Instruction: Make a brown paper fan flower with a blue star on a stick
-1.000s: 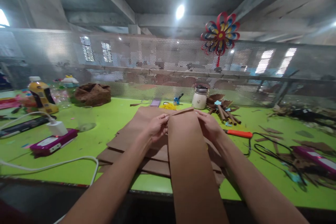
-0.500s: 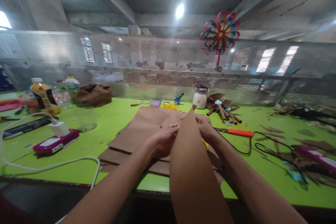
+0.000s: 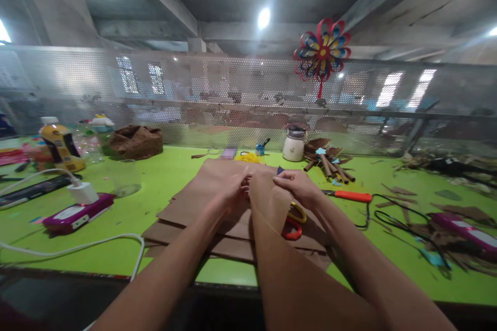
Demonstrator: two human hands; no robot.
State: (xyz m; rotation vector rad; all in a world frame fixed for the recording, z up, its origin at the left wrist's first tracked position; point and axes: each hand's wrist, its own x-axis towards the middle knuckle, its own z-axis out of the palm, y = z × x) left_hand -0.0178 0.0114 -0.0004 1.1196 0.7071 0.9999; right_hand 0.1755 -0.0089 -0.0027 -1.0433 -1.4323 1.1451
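A long brown paper sheet (image 3: 289, 274) rises from the lower edge of the view, its upper end bent between my hands. My left hand (image 3: 236, 189) grips that upper end from the left, its fingers partly behind the paper. On the other side my right hand (image 3: 297, 186) pinches the paper near the top, and a small dark blue tip shows by its fingers; what it belongs to I cannot make out. Scissors (image 3: 295, 232) with red and yellow handles lie just right of the sheet, their blades hidden. Beneath are stacked brown sheets (image 3: 209, 181).
Right of my hands lies an orange-handled tool (image 3: 352, 196) with a black cord. Brown paper rolls (image 3: 330, 165) and a white jar (image 3: 294, 145) stand behind. Purple power strips (image 3: 79, 213) sit at both sides. At left are a clear cup (image 3: 127, 178), a yellow bottle (image 3: 62, 145) and a brown bag (image 3: 135, 141).
The paper's pointed upper end has been folded over and turned, widening toward the lower right. My hands have moved slightly apart, and the scissors' handles are more exposed.
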